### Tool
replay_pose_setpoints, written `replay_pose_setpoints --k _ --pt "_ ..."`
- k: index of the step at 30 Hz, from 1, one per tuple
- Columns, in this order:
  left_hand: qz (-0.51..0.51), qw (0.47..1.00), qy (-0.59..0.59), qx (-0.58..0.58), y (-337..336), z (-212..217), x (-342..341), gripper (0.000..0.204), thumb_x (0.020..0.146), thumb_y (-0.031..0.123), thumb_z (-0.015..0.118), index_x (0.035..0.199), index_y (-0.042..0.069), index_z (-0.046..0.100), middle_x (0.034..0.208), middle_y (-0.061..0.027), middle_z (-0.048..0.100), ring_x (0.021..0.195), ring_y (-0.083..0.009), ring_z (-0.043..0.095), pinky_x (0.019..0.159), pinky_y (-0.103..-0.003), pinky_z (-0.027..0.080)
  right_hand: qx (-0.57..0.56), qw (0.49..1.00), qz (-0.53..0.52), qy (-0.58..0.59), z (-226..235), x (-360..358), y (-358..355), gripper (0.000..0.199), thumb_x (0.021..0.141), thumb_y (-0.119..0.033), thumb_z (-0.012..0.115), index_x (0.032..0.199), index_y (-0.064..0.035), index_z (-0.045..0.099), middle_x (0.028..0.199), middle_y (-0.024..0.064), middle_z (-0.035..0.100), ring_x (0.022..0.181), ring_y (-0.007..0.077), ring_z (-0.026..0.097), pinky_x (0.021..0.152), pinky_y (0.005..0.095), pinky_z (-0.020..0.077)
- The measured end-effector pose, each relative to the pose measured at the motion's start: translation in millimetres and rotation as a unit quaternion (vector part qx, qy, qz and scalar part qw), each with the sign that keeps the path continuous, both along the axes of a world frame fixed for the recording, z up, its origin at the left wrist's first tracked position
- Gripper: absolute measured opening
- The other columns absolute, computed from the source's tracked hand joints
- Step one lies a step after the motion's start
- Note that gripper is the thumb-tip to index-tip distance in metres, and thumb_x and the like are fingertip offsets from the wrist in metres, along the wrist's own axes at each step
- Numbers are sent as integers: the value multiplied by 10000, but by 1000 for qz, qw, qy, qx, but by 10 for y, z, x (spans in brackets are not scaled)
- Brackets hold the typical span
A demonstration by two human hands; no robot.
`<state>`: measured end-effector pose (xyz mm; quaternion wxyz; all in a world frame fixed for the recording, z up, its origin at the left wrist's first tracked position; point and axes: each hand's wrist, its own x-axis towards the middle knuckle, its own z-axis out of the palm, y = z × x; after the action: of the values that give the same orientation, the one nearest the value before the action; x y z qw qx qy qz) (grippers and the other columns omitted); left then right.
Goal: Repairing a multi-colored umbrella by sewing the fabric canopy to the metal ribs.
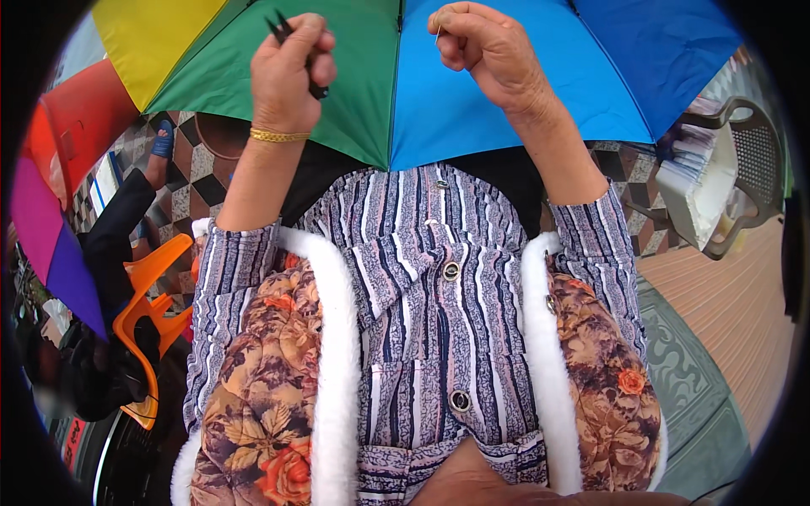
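Raised above the far side of my lap, my left hand point(288, 80) is closed around a small black two-pronged tool point(279, 28). Its prongs point up past my thumb, and its dark lower end shows below my fingers; whether it is snips or tweezers I cannot tell. Opposite it, my right hand point(498, 59) pinches a thin needle point(438, 35) that hangs from the fingertips. No thread can be made out. An umbrella point(460, 101) with green, light blue, dark blue and yellow panels spreads behind and below both hands, its near edge by my knees.
An orange plastic chair point(139, 312) stands at the left, near a person's leg and blue sandal point(162, 139). To the right, a white box point(696, 181) rests on a grey-brown chair point(759, 160). Purple and red umbrella panels point(89, 122) show at far left, over patterned floor tiles point(201, 160).
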<state>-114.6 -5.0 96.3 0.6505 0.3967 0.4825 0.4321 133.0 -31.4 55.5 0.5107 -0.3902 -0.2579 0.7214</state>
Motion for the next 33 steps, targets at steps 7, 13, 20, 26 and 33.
replay_pose_setpoints --k 7,13,20,26,33 --pt "132 983 46 116 236 299 -1233 114 1017 137 649 1027 24 664 822 -44 652 575 -112 497 546 -298 386 93 994 26 -60 -124 172 10 193 964 -179 670 969 1 741 838 64 719 658 107 610 605 270 477" --pt "259 946 160 112 -25 331 -2442 90 975 136 688 982 50 661 766 -32 647 511 -114 482 496 -284 385 62 994 1 -89 -47 144 -82 167 1014 -157 614 1045 -10 687 929 90 728 648 130 655 601 282 509" --pt "222 904 343 -127 -48 -1039 -3182 204 889 154 764 1053 56 694 761 -26 653 504 -103 515 471 -269 396 -5 997 43 -65 -7 109 -73 156 1034 -178 593 1059 -32 642 912 91 721 667 143 690 595 294 562" --pt "172 932 316 -30 197 -1614 -3312 308 846 89 793 1138 26 718 977 -47 739 890 -127 681 821 -277 535 -95 990 39 -99 134 312 -166 105 970 -147 665 994 -44 659 868 49 671 694 113 650 613 284 554" --pt "118 913 349 -177 -59 -1454 -3365 129 913 59 658 994 125 583 726 -56 666 413 -122 512 350 -234 359 -13 997 -82 1 242 997 -475 119 918 -51 698 1027 -8 677 920 71 702 746 156 698 658 300 593"
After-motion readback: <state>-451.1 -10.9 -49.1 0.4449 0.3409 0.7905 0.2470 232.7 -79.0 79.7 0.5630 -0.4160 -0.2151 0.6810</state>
